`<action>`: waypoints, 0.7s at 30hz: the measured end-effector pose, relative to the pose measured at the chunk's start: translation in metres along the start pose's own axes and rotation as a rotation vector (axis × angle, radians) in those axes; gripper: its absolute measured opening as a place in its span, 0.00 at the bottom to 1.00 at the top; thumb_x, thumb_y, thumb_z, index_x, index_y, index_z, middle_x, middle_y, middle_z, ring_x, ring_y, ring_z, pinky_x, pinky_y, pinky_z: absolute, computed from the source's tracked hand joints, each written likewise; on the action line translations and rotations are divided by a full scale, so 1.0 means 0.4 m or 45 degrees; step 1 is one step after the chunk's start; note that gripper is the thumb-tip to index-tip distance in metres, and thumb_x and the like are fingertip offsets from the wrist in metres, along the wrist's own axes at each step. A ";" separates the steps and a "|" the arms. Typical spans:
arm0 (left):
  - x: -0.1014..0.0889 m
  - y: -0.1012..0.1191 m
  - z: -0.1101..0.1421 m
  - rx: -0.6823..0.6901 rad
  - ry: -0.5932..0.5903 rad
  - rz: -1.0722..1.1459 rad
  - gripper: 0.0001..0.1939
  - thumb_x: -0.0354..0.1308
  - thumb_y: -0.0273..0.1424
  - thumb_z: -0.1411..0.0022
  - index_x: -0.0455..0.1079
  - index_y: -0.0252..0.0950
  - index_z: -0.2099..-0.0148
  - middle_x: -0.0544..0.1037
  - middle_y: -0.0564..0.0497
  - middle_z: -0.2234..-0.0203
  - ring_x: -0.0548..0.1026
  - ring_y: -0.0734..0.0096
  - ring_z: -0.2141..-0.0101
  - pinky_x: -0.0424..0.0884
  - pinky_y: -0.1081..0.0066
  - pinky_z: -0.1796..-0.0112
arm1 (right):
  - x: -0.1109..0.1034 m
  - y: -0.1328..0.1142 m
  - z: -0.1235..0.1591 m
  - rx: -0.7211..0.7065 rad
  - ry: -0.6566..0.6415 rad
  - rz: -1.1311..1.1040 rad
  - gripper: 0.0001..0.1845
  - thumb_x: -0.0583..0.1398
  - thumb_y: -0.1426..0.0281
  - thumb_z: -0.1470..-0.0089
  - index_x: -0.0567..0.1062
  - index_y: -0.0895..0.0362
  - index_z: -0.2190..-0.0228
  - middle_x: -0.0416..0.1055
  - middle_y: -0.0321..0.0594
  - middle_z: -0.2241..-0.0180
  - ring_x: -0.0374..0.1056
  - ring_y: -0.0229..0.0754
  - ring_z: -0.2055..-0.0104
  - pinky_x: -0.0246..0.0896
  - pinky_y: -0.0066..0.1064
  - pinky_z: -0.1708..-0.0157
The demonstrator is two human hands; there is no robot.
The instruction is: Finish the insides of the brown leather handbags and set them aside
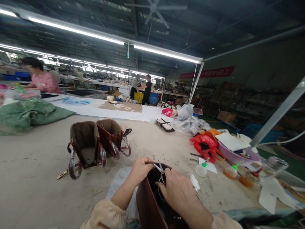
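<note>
Currently, green cloth (34, 113): being spread in a heap at the left of the worktable (49, 161).
Standing bags (84, 135): being set upright, mouths open, to the left of the hands; clear wrap is being worn on their handles.
Left hand (141, 168): being clamped on the far rim of the held bag, fingers together over the edge, just beside the scissor blades.
Held bag (148, 203): being held mouth up at the near side of the worktable, in front of the body; whether its base is being supported by the top cannot be told.
Handling: walls are being judged fairly stiff, the body light, the smooth brown face somewhat slippery and easily scratched.
Hold point: the rim is being judged the surest place for a pinch, fingertips being set clear of the blades.
Scissors (162, 172): being aimed across the bag's mouth, blades apart.
Right hand (178, 189): being closed around the scissor handles, over the bag's right side.
Squeeze bottles (201, 170): being stood to the right, near the purple basin (229, 157).
</note>
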State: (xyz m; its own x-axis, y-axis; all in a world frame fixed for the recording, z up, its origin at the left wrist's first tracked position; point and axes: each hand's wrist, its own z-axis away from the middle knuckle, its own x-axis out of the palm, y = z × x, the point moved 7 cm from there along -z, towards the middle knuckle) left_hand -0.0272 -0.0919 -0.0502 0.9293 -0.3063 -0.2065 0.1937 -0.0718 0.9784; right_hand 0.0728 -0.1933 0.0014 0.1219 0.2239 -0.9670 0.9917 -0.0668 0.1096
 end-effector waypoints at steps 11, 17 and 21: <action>0.004 -0.014 -0.010 -0.007 -0.004 0.013 0.09 0.57 0.29 0.57 0.75 0.33 0.71 0.75 0.53 0.80 0.69 0.74 0.77 0.62 0.76 0.76 | 0.024 -0.003 0.007 0.004 -0.034 0.013 0.15 0.53 0.58 0.48 0.65 0.58 0.68 0.68 0.44 0.72 0.67 0.46 0.68 0.58 0.32 0.71; 0.008 -0.010 -0.006 -0.016 -0.021 0.069 0.09 0.57 0.30 0.57 0.74 0.32 0.71 0.75 0.52 0.80 0.70 0.73 0.77 0.63 0.76 0.75 | 0.025 -0.004 -0.001 0.024 -0.010 0.014 0.15 0.52 0.58 0.47 0.65 0.58 0.67 0.68 0.44 0.72 0.67 0.45 0.69 0.58 0.32 0.72; 0.011 -0.011 -0.003 -0.042 -0.025 0.117 0.09 0.58 0.29 0.57 0.74 0.32 0.71 0.76 0.52 0.80 0.70 0.73 0.77 0.64 0.76 0.75 | 0.025 -0.007 -0.004 0.049 -0.005 0.012 0.16 0.52 0.57 0.47 0.65 0.58 0.68 0.68 0.45 0.72 0.68 0.45 0.69 0.57 0.31 0.72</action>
State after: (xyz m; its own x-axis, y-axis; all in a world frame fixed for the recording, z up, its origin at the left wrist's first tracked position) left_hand -0.0236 -0.0916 -0.0552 0.9373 -0.3287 -0.1155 0.1184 -0.0115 0.9929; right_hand 0.0712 -0.1895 -0.0084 0.1311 0.2193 -0.9668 0.9882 -0.1066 0.1098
